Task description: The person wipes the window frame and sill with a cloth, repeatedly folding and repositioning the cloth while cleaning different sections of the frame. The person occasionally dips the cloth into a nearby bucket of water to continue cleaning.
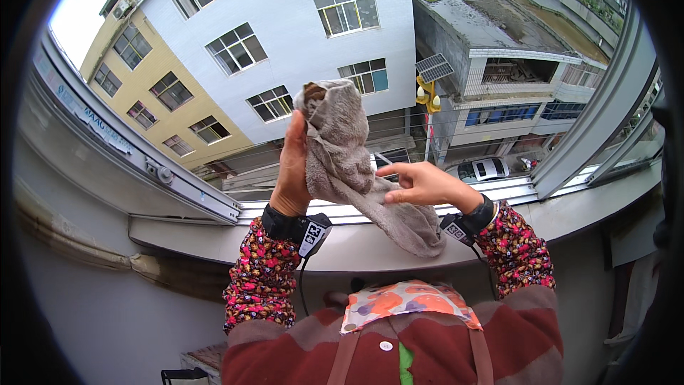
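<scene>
A grey-brown towelling cloth (340, 139), bunched and wrapped round itself, stands upright before the open window. My left hand (291, 164) grips it along its left side, thumb up. A brown patch shows in the folds at the cloth's top; what it is, I cannot tell. The loose end of the cloth trails down to the right over the sill. Beside that trailing end is my right hand (427, 187), index finger stretched out to the left and fingertips at the cloth, not visibly gripping it.
A white sill (356, 253) and metal window track run across below my hands. A sliding sash (107, 128) stands at the left, another frame (605, 100) at the right. Beyond the opening lie wires, a street with a parked white car (484, 169), and buildings.
</scene>
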A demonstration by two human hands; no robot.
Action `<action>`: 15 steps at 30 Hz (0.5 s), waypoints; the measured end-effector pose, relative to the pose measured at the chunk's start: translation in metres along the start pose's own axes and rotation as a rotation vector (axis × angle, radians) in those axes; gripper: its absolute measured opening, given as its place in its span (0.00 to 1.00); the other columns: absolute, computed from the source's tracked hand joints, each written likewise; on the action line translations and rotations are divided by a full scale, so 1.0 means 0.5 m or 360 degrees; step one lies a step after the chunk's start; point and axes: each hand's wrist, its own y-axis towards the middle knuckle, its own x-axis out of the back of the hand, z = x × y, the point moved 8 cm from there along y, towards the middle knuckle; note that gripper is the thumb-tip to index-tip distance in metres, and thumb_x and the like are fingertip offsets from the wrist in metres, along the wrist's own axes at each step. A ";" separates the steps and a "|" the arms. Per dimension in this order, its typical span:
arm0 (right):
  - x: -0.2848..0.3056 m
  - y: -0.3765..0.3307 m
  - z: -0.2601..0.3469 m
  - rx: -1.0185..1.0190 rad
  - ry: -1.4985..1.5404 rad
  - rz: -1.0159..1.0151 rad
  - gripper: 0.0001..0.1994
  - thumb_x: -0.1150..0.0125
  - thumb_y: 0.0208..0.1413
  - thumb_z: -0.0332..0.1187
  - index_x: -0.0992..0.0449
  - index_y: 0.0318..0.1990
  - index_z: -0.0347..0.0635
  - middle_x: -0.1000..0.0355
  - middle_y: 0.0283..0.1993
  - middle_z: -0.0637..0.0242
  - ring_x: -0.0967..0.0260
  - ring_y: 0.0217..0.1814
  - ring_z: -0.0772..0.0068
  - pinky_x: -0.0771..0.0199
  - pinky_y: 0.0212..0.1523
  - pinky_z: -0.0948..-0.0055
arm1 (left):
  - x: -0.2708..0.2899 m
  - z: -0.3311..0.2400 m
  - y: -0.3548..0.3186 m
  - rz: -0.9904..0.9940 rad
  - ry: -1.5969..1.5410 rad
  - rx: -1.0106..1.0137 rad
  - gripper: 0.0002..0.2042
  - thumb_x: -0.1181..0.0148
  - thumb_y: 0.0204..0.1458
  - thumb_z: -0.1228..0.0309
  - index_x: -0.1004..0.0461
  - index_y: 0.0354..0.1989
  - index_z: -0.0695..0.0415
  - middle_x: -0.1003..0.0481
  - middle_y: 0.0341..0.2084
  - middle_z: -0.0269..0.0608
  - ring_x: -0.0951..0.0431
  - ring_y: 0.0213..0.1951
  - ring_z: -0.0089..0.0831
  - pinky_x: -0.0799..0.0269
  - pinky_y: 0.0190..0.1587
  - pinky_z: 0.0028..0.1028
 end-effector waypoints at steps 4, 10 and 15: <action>-0.088 0.030 -0.026 -0.0119 -0.0292 0.0431 0.27 0.32 0.52 0.52 0.22 0.54 0.47 0.21 0.39 0.54 0.22 0.42 0.53 0.25 0.42 0.61 | 0.018 -0.094 -0.011 -0.0100 0.0203 -0.0311 0.33 0.52 0.63 0.42 0.35 0.65 0.57 0.26 0.55 0.46 0.22 0.54 0.39 0.23 0.56 0.43; 0.188 0.044 0.088 0.0387 -0.0400 -0.0896 0.07 0.35 0.57 0.34 0.23 0.31 0.41 0.29 0.24 0.60 0.31 0.25 0.68 0.31 0.28 0.68 | 0.016 -0.266 -0.087 -0.0325 0.0527 -0.1079 0.28 0.50 0.64 0.49 0.36 0.64 0.57 0.29 0.58 0.46 0.26 0.58 0.40 0.28 0.61 0.43; 0.316 0.056 0.150 0.0543 -0.1120 -0.1340 0.05 0.42 0.61 0.27 0.27 0.34 0.37 0.26 0.32 0.63 0.28 0.32 0.68 0.27 0.34 0.69 | 0.121 -0.232 -0.012 -0.0436 0.1277 -0.0862 0.11 0.50 0.66 0.70 0.28 0.53 0.56 0.24 0.47 0.38 0.24 0.49 0.30 0.28 0.52 0.31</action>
